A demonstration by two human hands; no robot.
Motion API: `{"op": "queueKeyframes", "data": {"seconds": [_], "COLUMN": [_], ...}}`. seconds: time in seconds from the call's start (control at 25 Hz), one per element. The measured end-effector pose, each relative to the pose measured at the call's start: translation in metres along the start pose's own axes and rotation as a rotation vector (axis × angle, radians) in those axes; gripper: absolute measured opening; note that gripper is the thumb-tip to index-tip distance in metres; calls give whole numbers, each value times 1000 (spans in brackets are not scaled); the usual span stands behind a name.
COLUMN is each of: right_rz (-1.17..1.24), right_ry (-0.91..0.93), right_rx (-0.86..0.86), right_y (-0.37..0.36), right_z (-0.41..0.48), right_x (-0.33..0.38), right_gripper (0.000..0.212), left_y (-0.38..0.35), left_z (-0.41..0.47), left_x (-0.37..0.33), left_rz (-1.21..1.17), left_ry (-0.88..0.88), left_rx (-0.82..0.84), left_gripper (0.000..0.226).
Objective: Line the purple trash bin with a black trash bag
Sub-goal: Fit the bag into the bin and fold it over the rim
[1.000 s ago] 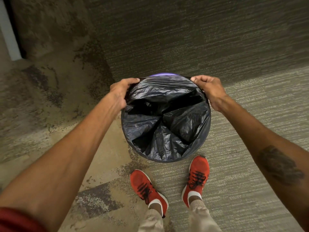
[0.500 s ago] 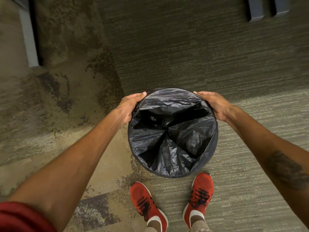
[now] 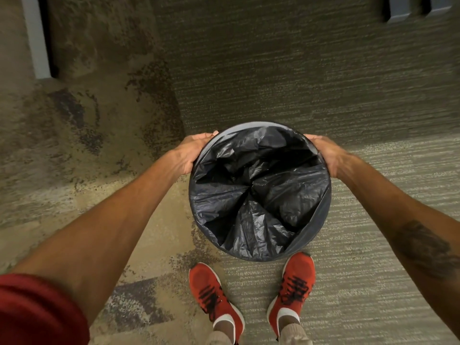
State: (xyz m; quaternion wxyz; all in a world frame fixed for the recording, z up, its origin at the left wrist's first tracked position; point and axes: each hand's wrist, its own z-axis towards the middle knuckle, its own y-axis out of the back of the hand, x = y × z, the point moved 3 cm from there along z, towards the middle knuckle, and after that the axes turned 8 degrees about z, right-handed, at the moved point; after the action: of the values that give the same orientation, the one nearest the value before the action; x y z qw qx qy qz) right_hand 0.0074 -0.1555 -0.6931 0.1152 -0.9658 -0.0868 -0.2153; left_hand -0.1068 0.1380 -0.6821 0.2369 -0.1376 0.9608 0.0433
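Observation:
A round trash bin (image 3: 249, 125) stands on the carpet in front of my feet; its body is almost wholly covered, so its purple colour does not show. The black trash bag (image 3: 258, 195) fills the inside and is folded down over the rim all round. My left hand (image 3: 195, 151) presses the bag against the bin's far-left outer side, fingers curled under the rim. My right hand (image 3: 326, 153) does the same on the far-right side. The bag's crumpled bottom sags in folds toward the middle.
My two red shoes (image 3: 216, 297) stand just behind the bin. A pale post or door frame (image 3: 37, 38) rises at the top left. Grey furniture feet (image 3: 398, 8) show at the top right. Patterned carpet surrounds the bin.
Both hands have slid down from the rim's top edge to the bin's outer sides, drawing the bag's edge down over the far rim. The bag now sits taut over the rim.

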Motion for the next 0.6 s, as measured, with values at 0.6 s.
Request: {"op": "queueKeyframes", "data": {"seconds": [0.6], "right_rz": [325], "right_ry": [7], "right_rx": [-82], "right_y": [39], "right_z": [-61], "right_x": [-91], "right_gripper": [39], "left_y": [5], "left_z": [-59], "left_x": [147], "left_rz": [-367], "left_ry": [42], "left_rx": [4], "left_gripper": [43]}}
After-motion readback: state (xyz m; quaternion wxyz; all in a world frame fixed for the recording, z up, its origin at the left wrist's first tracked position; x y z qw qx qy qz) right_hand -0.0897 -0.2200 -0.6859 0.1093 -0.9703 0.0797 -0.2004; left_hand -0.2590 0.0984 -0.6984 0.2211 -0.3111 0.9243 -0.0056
